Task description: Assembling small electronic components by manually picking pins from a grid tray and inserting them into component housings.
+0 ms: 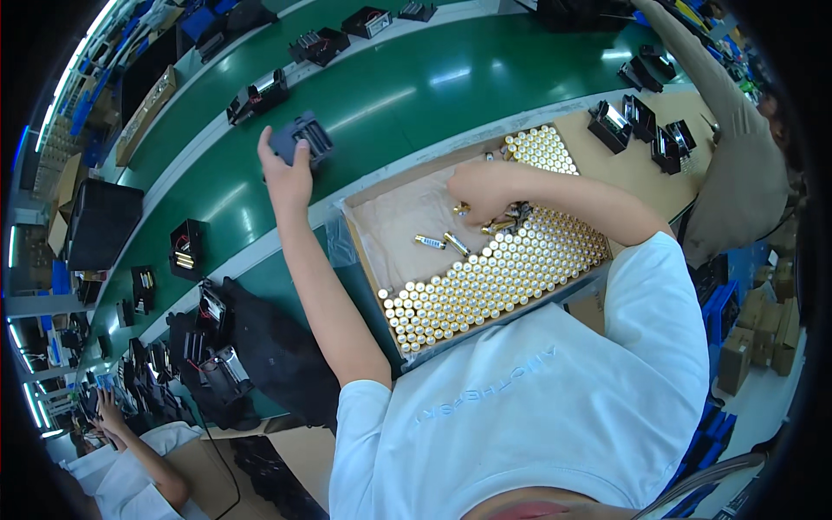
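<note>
My left hand [289, 173] is raised over the green conveyor belt, closed around a dark grey plastic battery case [305, 139] with open slots. My right hand [485, 189] reaches into a shallow cardboard box [390, 204], its fingers curled round gold-coloured cylindrical batteries [463, 209] that show at the fingertips. Tightly packed batteries [485, 282] stand upright along the near and right parts of the box. A few loose batteries [430, 242] lie on the paper-lined floor beside my right hand.
Black battery cases [257, 94] sit along the belt [390, 104]; one case [186, 249] at left contains batteries. More cases [611, 126] stand on the tan table right of the box. A co-worker's sleeved arm [719, 87] extends at right; another person [139, 459] works lower left.
</note>
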A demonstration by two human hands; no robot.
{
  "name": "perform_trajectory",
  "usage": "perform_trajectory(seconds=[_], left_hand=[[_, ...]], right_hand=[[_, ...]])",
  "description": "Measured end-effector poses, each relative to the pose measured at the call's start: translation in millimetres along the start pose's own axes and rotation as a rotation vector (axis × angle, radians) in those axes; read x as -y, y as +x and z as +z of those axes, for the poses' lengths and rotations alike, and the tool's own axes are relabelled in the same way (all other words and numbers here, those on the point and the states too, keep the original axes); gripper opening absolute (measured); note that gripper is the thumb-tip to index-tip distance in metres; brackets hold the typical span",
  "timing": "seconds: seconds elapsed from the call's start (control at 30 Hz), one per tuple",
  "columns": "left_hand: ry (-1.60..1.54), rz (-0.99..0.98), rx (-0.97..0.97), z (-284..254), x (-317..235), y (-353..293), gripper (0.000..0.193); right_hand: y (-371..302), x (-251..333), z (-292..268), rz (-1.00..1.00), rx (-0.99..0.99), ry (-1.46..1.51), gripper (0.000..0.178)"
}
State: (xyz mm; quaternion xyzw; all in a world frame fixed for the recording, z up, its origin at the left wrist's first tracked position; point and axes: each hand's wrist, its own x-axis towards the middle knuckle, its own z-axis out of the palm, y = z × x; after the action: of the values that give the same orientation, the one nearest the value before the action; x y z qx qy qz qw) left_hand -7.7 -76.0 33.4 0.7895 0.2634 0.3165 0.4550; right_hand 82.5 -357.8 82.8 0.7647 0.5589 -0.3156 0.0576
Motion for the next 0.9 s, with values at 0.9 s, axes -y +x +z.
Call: perform_trajectory(seconds=[0.9], left_hand=[[-0.816,-0.418,-0.100,29.5,-13.3,6.6,0.042]], right_hand=[[123.9,35.0,-61.2,-0.171,-0.905,0.487,0.031]])
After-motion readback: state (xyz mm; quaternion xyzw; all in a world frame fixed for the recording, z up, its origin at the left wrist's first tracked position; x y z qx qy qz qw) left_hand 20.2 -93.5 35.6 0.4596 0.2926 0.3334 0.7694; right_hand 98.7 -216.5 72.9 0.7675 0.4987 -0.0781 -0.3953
